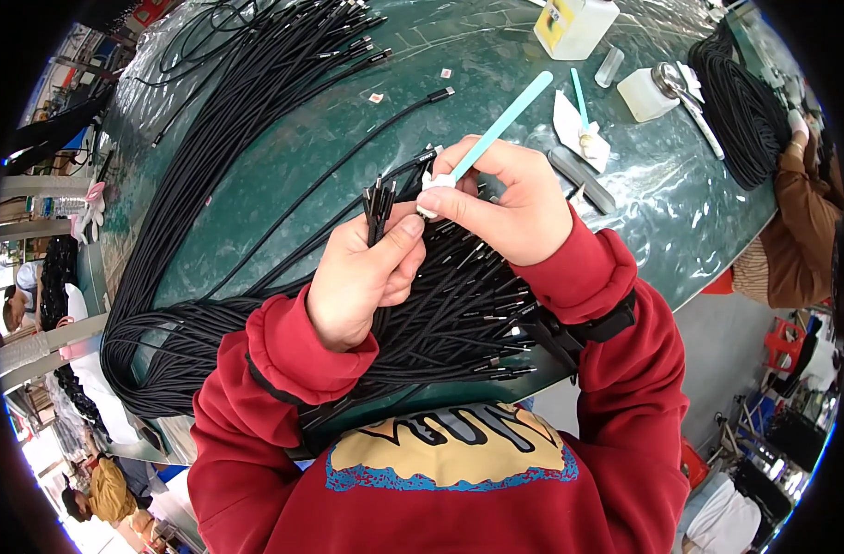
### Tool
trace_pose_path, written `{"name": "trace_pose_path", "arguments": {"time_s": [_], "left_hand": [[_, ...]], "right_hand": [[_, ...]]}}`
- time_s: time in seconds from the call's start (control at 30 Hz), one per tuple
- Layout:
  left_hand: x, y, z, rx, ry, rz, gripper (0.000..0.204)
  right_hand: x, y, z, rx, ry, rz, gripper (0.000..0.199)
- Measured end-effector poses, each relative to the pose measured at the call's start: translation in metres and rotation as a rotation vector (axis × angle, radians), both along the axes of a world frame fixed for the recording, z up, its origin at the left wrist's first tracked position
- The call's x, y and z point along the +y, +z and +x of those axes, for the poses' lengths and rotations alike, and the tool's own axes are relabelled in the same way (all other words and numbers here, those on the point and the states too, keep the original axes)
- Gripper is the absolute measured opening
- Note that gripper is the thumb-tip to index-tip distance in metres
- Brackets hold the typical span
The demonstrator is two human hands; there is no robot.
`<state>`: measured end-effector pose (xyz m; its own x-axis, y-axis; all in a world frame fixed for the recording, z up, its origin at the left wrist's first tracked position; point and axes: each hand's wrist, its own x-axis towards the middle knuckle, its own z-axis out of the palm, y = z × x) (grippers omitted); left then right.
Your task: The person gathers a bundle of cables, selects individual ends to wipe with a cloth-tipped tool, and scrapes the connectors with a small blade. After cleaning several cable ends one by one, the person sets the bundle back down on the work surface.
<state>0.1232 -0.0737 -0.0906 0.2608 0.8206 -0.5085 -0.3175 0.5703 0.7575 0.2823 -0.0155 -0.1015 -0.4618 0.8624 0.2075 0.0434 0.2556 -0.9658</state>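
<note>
My left hand [357, 277] is closed round a small bunch of black cables [379, 208], whose plug ends stick up above the fist. In my right hand [519, 198] is a light-blue stick [510, 115] with a white cloth [437, 186] wrapped about its lower end. Thumb and fingers pinch the cloth beside the left hand's thumb. What lies under the cloth is mostly hidden by the fingers. Below both hands spreads a heap of black cables [440, 305] with metal-tipped plugs. One loose cable plug [440, 94] points away beyond the hands.
A long cable bundle [200, 175] loops along the left of the green table [283, 185]. At the far right are a white bottle [579, 28], a pump bottle [645, 94], another blue stick with cloth [584, 138], a grey bar [584, 180] and coiled cables [741, 111]. Another person's sleeve [796, 231] is beyond.
</note>
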Motion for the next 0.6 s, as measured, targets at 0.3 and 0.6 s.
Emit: {"name": "trace_pose_path", "arguments": {"time_s": [0.3, 0.6], "left_hand": [[-0.001, 0.001, 0.000, 0.009, -0.003, -0.008, 0.024], [0.001, 0.000, -0.001, -0.007, 0.010, -0.030, 0.023]], "right_hand": [[0.006, 0.001, 0.006, 0.041, -0.047, -0.079, 0.009], [0.007, -0.005, 0.000, 0.134, 0.012, -0.141, 0.011]]}}
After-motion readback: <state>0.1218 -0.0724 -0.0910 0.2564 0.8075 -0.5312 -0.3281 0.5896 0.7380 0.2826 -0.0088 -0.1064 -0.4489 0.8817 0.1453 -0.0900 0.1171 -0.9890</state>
